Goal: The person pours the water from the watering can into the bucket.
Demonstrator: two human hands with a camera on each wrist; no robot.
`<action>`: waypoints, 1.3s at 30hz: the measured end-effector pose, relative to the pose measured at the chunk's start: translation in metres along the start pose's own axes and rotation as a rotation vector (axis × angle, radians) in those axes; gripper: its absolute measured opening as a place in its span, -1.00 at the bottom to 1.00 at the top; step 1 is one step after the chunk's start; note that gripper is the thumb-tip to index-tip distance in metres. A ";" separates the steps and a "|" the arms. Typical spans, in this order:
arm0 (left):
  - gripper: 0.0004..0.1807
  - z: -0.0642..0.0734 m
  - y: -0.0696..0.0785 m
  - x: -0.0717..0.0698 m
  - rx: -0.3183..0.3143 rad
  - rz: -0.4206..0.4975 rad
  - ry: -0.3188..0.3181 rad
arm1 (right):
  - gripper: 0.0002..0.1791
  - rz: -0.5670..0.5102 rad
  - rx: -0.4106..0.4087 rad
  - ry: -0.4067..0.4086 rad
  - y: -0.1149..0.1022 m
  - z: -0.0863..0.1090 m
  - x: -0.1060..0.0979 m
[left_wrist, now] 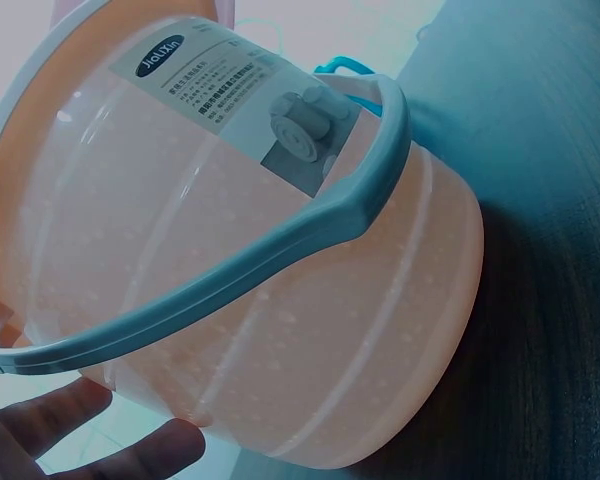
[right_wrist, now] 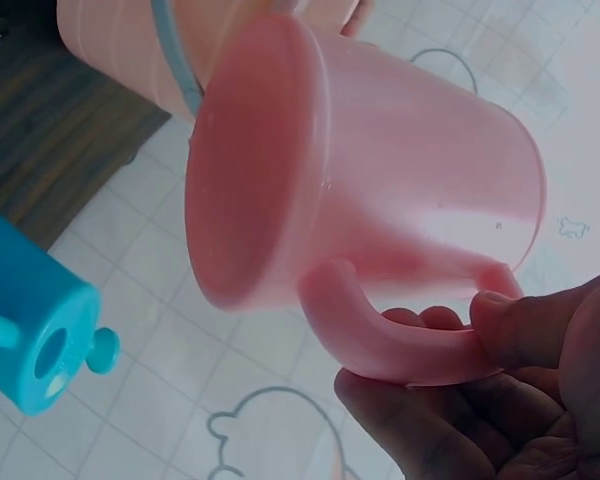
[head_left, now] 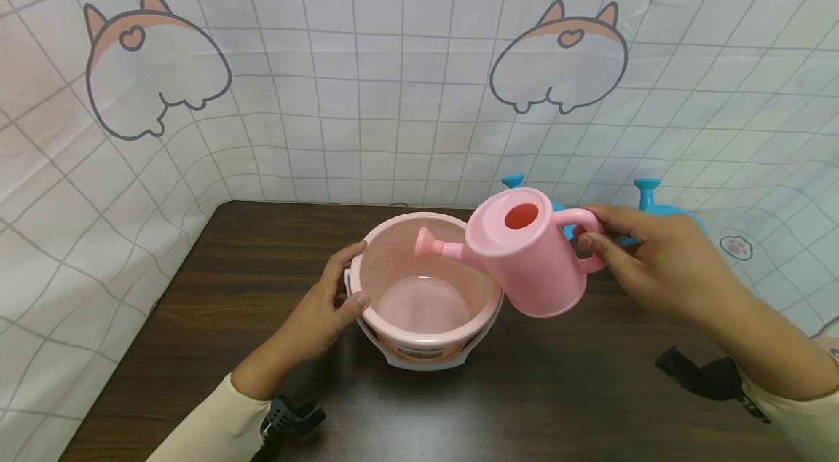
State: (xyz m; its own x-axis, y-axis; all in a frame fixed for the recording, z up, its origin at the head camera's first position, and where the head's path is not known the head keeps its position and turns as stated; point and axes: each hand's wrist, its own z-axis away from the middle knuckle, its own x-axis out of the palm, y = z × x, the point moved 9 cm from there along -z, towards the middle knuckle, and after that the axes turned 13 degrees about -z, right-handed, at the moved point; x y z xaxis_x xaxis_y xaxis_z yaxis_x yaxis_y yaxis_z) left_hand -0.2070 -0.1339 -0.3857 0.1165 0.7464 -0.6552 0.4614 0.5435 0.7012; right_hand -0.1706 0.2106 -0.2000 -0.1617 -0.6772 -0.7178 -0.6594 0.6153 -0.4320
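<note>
A pale pink bucket [head_left: 419, 338] stands on the dark wooden table. My left hand [head_left: 317, 312] holds it by the left side of its rim, with the thumb at the front of the rim. In the left wrist view, the bucket's grey handle [left_wrist: 270, 258] hangs down across its side, below a printed label [left_wrist: 220, 95]. My right hand [head_left: 668, 269] grips the handle of a pink watering can [head_left: 540, 269]. The can is tilted, its spout [head_left: 452, 251] over the bucket's mouth. No water shows coming from the spout. The can's base faces the right wrist view.
Two blue watering cans stand at the back right, partly hidden: one spout [head_left: 513, 181] shows behind the pink can, another spout [head_left: 647, 192] behind my right hand. A white gridded cloth [head_left: 367, 98] hangs behind the table [head_left: 190, 331] and along its sides.
</note>
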 end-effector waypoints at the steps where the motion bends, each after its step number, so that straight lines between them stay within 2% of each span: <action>1: -0.26 0.000 0.000 0.000 0.000 0.001 0.000 | -0.63 0.003 0.003 -0.005 0.000 0.000 0.000; 22: -0.25 0.000 0.000 0.000 -0.017 -0.016 -0.003 | -0.63 -0.030 0.042 -0.069 0.000 -0.006 0.005; 39: -0.25 0.000 0.000 0.000 -0.001 -0.018 0.005 | -0.60 -0.066 0.056 -0.101 0.000 -0.009 0.007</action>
State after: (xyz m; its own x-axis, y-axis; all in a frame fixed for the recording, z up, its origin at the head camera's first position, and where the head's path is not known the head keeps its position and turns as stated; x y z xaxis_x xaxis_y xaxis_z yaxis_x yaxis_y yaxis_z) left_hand -0.2067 -0.1337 -0.3854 0.1040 0.7383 -0.6664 0.4623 0.5573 0.6897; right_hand -0.1780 0.2017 -0.2004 -0.0424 -0.6748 -0.7368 -0.6238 0.5939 -0.5080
